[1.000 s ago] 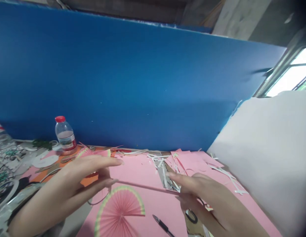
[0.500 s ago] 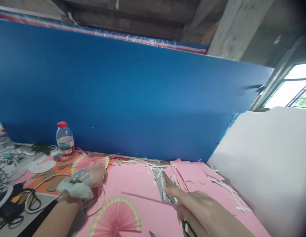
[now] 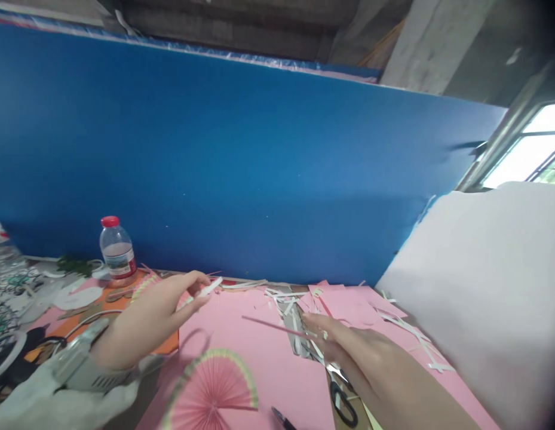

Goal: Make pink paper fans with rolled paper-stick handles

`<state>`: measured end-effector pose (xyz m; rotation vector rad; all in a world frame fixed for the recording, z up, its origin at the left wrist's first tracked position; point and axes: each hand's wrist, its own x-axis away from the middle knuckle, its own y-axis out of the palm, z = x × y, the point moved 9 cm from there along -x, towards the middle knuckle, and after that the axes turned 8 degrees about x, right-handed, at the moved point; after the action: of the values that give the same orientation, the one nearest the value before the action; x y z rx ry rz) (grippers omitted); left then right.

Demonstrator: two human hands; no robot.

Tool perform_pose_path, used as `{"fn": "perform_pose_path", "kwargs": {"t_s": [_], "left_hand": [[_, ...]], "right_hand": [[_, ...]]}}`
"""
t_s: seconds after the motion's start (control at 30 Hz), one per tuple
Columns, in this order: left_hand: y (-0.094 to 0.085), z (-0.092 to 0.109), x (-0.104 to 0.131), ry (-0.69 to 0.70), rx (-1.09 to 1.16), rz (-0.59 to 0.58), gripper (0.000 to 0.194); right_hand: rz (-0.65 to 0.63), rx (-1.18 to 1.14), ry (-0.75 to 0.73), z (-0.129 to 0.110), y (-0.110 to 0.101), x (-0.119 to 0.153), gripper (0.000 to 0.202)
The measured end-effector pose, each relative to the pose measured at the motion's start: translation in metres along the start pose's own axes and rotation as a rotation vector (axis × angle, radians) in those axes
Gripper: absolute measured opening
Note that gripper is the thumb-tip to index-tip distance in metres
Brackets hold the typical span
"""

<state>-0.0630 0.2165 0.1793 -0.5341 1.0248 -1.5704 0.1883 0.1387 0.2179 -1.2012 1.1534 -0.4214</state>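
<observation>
My left hand (image 3: pixel 169 307) is raised above the left side of the pink paper, pinching a short white strip (image 3: pixel 211 286) between thumb and fingers. Over the paper's right part, my right hand (image 3: pixel 355 346) pinches a thin, dull pink strip (image 3: pixel 277 326) that points to the left. Beneath and beside the right hand lie scissors with black handles (image 3: pixel 343 404), partly covered by it. A folded pink paper fan (image 3: pixel 218 385) with a yellow-green rim lies in front, between my hands. Another such fan (image 3: pixel 143 288) is mostly hidden behind my left hand.
A red-capped bottle (image 3: pixel 118 251) stands at the back left before the blue panel (image 3: pixel 241 167). Pink paper sheets (image 3: pixel 259 334) cover the middle. White paper scraps (image 3: pixel 286 298) lie behind, a pen (image 3: pixel 284 419) in front, and cables (image 3: pixel 12 358) at far left.
My left hand has lifted from the far fan and come nearer, now with a white strip in its fingers. The pink strip at my right hand has shifted up; more of the scissors shows.
</observation>
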Motion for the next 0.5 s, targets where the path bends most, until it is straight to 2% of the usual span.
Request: {"fn": "perform_pose_path", "kwargs": {"t_s": [0.07,0.13,0.23,0.3,0.4,0.5], "left_hand": [[-0.006,0.024,0.011,0.055,0.259,0.046,0.03],[-0.004,0.043,0.02,0.124,0.496,0.088,0.026],[0.014,0.063,0.029,0.18,0.874,0.082,0.028],[0.025,0.073,0.031,0.199,1.083,0.054,0.023],[0.035,0.083,0.031,0.193,1.194,0.015,0.01],[0.037,0.084,0.031,0.162,1.165,0.004,0.017]], "right_hand": [[0.036,-0.032,0.063,0.0,-0.004,-0.004,0.041],[0.074,-0.072,0.151,-0.001,-0.008,-0.006,0.042],[0.148,-0.203,0.242,-0.008,-0.011,-0.007,0.036],[0.195,-0.329,0.223,-0.017,-0.012,-0.009,0.029],[0.253,-0.463,0.165,-0.03,-0.014,-0.01,0.023],[0.311,-0.506,0.142,-0.035,-0.017,-0.006,0.027]]}}
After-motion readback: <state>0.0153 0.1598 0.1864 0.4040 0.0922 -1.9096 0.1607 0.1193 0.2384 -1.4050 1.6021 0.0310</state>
